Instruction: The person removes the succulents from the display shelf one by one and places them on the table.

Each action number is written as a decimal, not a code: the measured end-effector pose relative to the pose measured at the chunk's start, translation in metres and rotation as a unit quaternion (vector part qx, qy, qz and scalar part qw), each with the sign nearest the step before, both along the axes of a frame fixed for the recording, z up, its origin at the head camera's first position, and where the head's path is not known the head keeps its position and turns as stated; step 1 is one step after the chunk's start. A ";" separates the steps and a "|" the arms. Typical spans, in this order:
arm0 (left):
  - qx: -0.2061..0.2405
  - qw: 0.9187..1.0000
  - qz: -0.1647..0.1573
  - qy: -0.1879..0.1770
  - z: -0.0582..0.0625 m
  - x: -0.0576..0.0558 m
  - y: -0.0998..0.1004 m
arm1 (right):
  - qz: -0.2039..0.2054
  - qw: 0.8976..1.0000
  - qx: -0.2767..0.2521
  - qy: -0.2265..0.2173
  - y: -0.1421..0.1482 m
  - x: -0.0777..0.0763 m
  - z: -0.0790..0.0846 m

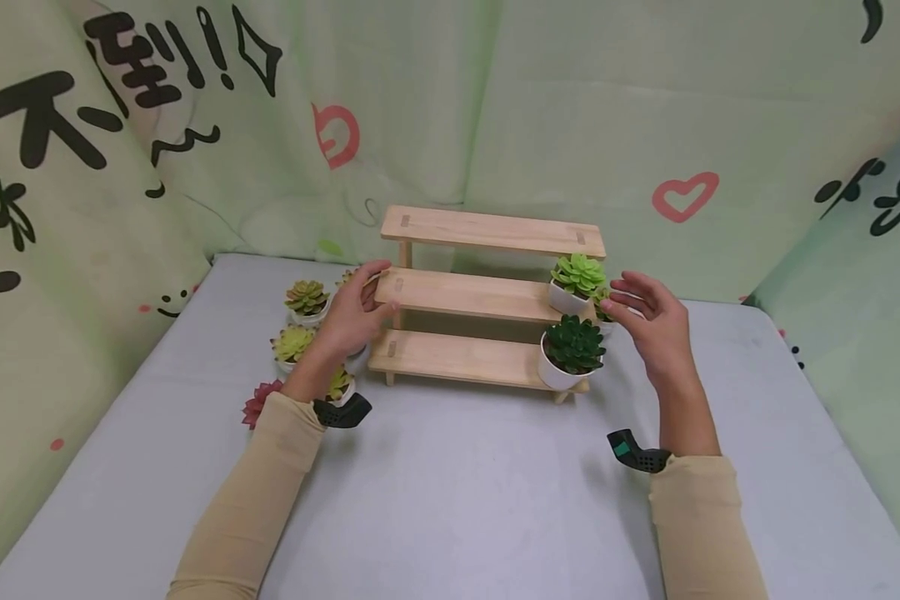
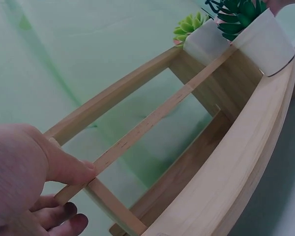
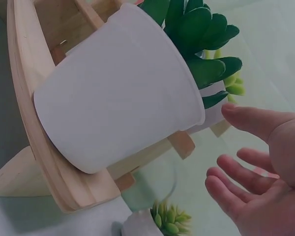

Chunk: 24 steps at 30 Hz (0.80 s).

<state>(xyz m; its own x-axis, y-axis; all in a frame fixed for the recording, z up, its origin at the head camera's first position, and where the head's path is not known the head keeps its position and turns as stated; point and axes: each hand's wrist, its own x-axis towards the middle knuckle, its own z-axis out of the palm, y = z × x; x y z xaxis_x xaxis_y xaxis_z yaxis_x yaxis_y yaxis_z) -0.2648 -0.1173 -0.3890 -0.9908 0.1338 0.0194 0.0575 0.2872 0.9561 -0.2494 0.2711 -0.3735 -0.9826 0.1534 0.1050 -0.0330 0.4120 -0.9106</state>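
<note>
A three-tier wooden plant stand [image 1: 457, 357] stands on the table. My left hand [image 1: 352, 317] pinches the left end of its middle shelf [image 2: 137, 130], thumb on top and fingers below. On the bottom shelf's right end sits a dark green succulent [image 1: 573, 343] in a white pot [image 3: 120, 93]. A light green succulent [image 1: 579, 273] in a white pot occupies the middle shelf's right end. My right hand [image 1: 656, 325] is held beside that end with fingers loosely spread, holding nothing. Close to it, a small potted succulent [image 3: 171, 219] stands on the table right of the stand.
Several potted succulents cluster left of the stand, partly hidden by my left arm, among them a yellow-green one [image 1: 294, 342] and a red one [image 1: 258, 403]. A printed green curtain [image 1: 570, 125] hangs behind the white table [image 1: 450, 500].
</note>
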 end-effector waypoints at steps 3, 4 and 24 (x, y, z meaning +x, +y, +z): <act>-0.007 1.000 -0.002 0.009 0.000 0.000 0.000 | 0.012 1.000 -0.003 0.012 -0.001 0.001 0.001; -0.011 1.000 -0.003 0.013 0.000 0.000 0.000 | 0.013 1.000 -0.006 0.016 -0.001 0.001 0.002; -0.033 0.999 0.009 0.029 0.001 0.001 -0.002 | 0.029 0.999 0.018 0.041 -0.018 0.001 0.004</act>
<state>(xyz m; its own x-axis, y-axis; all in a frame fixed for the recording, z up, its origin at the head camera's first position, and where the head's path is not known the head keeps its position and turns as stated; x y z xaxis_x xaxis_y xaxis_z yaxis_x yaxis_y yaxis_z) -0.2643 -0.1197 -0.3884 -0.9905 0.1193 0.0685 0.1065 0.3504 0.9305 -0.2480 0.2531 -0.3692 -0.9776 0.0906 0.1899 -0.1319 0.4397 -0.8884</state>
